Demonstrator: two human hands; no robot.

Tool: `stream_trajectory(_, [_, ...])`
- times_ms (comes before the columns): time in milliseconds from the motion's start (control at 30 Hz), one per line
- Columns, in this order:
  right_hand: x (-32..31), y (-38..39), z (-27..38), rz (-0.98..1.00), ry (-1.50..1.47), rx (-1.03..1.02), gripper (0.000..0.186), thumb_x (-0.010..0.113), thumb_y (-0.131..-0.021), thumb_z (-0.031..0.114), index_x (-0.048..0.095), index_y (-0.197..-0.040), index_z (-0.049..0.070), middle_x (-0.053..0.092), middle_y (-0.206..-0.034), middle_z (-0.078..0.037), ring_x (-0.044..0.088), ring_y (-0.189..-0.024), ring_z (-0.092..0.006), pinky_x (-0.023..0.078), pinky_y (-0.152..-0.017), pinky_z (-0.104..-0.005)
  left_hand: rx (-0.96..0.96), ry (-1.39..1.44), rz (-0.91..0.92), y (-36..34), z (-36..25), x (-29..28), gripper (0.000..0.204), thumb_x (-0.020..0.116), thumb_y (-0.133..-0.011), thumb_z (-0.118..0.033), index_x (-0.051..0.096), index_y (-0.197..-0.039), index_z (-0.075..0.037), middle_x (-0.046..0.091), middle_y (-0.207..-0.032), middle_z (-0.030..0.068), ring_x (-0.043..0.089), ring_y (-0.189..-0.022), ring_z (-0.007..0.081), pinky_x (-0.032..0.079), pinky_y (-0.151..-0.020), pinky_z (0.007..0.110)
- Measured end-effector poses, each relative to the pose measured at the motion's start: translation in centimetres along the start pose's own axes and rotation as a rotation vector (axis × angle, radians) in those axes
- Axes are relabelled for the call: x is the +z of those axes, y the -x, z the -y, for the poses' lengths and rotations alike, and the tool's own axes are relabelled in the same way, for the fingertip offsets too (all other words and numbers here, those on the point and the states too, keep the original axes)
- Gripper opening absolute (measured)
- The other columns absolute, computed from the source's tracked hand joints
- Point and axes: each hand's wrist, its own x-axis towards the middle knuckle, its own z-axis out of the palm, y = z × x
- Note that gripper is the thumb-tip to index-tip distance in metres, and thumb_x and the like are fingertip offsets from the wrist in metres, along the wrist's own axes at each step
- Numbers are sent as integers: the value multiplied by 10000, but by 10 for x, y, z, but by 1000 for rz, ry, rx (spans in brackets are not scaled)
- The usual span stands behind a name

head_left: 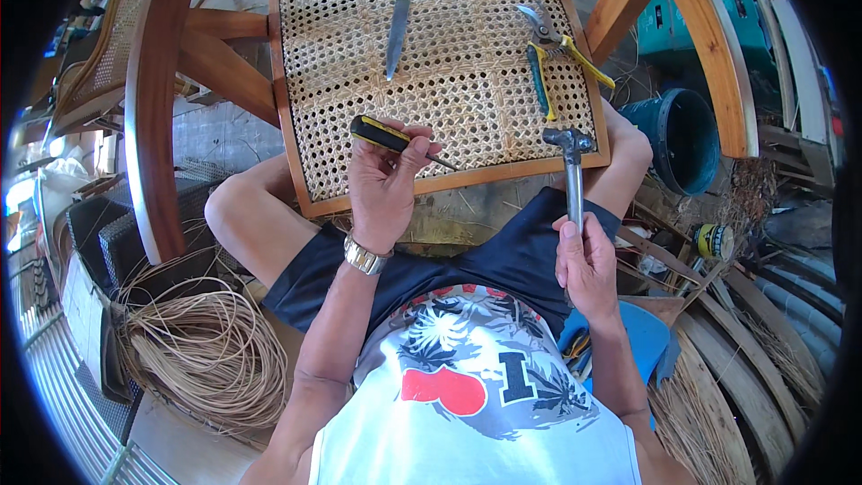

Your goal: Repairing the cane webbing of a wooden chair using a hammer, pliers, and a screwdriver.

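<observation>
My left hand (384, 181) is closed around a screwdriver (381, 133) with a black and yellow handle. Its thin shaft points right, over the near edge of a woven cane panel (431, 63) set in a brown wooden frame (458, 178). In my right hand (585, 262) is a hammer (573, 166), held by its metal shaft with the head up at the panel's near right corner. A flat metal blade (397, 40) lies on the cane toward the far side. Pruning shears (549, 58) with yellow and green handles rest on the right part of the panel.
Wooden chair legs (154, 108) rise at both sides of the panel. Coiled cane strands (208, 355) lie at the lower left. A dark bucket (684, 142) and a green crate (696, 31) stand at the right, above wood strips (741, 377) and a small yellow can (714, 241).
</observation>
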Motion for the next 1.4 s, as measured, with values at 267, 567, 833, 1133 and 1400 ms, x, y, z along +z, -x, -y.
stream_trajectory(267, [-2,0,0,-3,-3,19,263,543,-1058,314,552,-1007,56,420,-686,71,372,-522,2,298,-451,-186,-7,50,33,-1,12,9,232,644,-962,1,513,-1144,-58,694,-1053,95,690,-922,145,571,-818,268])
stream_trajectory(567, [-5,3,2,49,146,23,295,515,-1069,316,572,-1064,26,449,-681,59,407,-532,-13,331,-470,-200,103,-247,397,-6,8,4,222,644,-957,7,574,-1160,-47,708,-1073,71,692,-995,131,574,-869,286])
stream_trajectory(833, [-13,38,84,71,541,-298,304,479,-1075,261,592,-1165,-6,498,-674,19,473,-580,-52,378,-534,-231,154,-379,539,-9,3,11,224,662,-941,5,594,-1151,-34,722,-1012,34,688,-962,77,571,-843,254])
stream_trajectory(1133, [22,23,117,221,848,-339,250,537,-1031,153,574,-1222,-4,624,-797,-177,652,-678,-341,505,-634,-378,335,-504,511,-7,8,7,354,718,-918,-121,593,-1246,-75,723,-941,128,733,-829,227,557,-711,345])
stream_trajectory(1400, [29,30,112,-22,563,-916,390,443,-1080,333,601,-1070,-23,565,-697,-47,541,-578,-115,400,-538,-301,317,-394,485,-9,18,6,342,714,-920,-131,601,-1237,-70,719,-924,136,726,-807,231,556,-713,346])
